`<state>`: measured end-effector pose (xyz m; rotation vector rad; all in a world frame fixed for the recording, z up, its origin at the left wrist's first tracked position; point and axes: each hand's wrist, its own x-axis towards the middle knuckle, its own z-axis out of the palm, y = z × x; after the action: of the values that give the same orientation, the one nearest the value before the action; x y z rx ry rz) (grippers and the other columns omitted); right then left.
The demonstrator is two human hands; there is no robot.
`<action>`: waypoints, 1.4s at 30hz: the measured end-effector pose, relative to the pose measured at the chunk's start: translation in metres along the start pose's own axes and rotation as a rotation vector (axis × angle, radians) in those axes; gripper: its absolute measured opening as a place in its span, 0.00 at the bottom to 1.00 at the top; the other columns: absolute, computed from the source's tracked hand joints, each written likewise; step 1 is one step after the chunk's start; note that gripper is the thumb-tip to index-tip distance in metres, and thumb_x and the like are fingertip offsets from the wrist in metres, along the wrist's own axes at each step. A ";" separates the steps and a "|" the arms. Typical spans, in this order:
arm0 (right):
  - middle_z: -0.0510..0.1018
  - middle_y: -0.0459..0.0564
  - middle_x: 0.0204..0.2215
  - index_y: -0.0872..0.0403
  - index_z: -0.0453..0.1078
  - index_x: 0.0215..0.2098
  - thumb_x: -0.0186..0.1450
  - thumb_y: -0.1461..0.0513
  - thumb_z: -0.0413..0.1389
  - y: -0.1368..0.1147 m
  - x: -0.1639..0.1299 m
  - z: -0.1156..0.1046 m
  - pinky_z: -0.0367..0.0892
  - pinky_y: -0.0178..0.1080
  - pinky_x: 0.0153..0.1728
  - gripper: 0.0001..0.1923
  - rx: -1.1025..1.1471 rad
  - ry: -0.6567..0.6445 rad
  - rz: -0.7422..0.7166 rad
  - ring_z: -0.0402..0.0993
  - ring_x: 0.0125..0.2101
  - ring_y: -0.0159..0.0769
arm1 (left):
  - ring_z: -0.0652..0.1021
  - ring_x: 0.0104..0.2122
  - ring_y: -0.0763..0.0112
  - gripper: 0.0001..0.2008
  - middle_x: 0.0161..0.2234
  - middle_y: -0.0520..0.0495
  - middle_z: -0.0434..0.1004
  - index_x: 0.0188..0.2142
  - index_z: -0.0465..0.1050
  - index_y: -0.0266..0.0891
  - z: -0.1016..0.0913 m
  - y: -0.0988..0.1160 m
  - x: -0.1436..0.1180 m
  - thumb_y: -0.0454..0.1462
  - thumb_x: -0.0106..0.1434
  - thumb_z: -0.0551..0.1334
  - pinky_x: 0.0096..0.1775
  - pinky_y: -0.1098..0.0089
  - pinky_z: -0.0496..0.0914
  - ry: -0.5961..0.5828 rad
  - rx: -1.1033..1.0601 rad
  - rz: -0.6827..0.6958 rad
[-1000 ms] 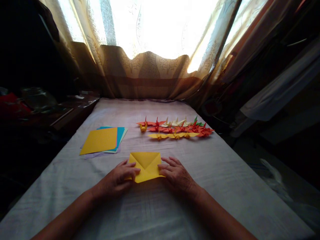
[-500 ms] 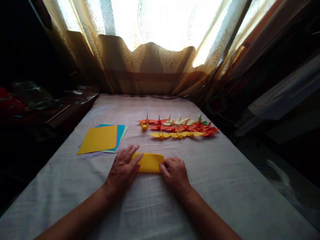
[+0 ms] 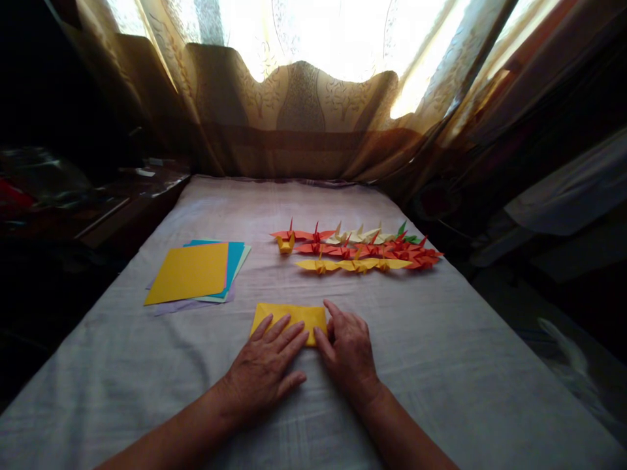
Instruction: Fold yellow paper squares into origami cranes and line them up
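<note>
A yellow sheet of paper (image 3: 289, 312), folded into a rectangle, lies flat in front of me on the cloth. My left hand (image 3: 269, 356) rests on its lower left part, fingers stretched out and spread, thumb off the near edge. At the paper's right end is my right hand (image 3: 350, 346); its thumb and curled fingers pinch the edge there. Beyond the paper, to the right, stand rows of folded paper cranes (image 3: 362, 251) in red, yellow, cream and green. A small yellow folded piece (image 3: 285, 244) sits at their left end.
A stack of square paper sheets (image 3: 189, 273), yellow on top with blue, pale green and lilac below, lies to the left. A pale checked cloth (image 3: 431, 378) covers the surface. Behind it hangs a curtain (image 3: 255, 150). A dark cluttered shelf (image 3: 122, 196) stands at far left.
My left hand has moved right and nearer, from holding the paper's left end to lying spread on it. The paper now lies flatter. My right hand stays at its right end.
</note>
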<state>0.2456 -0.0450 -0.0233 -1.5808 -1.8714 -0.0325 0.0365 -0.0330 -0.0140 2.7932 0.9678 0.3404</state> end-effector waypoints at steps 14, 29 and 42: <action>0.76 0.46 0.27 0.57 0.69 0.50 0.69 0.60 0.50 0.003 0.001 -0.001 0.59 0.43 0.43 0.13 -0.039 -0.008 -0.052 0.72 0.32 0.39 | 0.62 0.65 0.52 0.33 0.66 0.46 0.63 0.68 0.54 0.45 -0.006 0.002 0.002 0.53 0.69 0.54 0.65 0.50 0.53 -0.101 -0.018 -0.037; 0.78 0.50 0.33 0.53 0.72 0.43 0.69 0.60 0.53 0.007 0.000 -0.006 0.58 0.44 0.47 0.08 -0.072 -0.023 -0.055 0.70 0.41 0.42 | 0.62 0.65 0.52 0.32 0.66 0.46 0.62 0.68 0.56 0.44 -0.007 0.003 0.003 0.54 0.70 0.53 0.64 0.50 0.53 -0.107 0.018 -0.041; 0.79 0.50 0.40 0.51 0.74 0.40 0.68 0.64 0.52 -0.008 -0.005 -0.018 0.62 0.42 0.45 0.08 -0.015 -0.119 -0.210 0.71 0.42 0.41 | 0.63 0.65 0.54 0.31 0.65 0.45 0.63 0.67 0.57 0.44 0.000 0.002 0.001 0.53 0.69 0.54 0.65 0.53 0.53 -0.062 0.065 -0.033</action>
<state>0.2474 -0.0593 -0.0091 -1.4168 -2.1286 -0.0462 0.0382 -0.0341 -0.0135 2.8239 1.0279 0.2200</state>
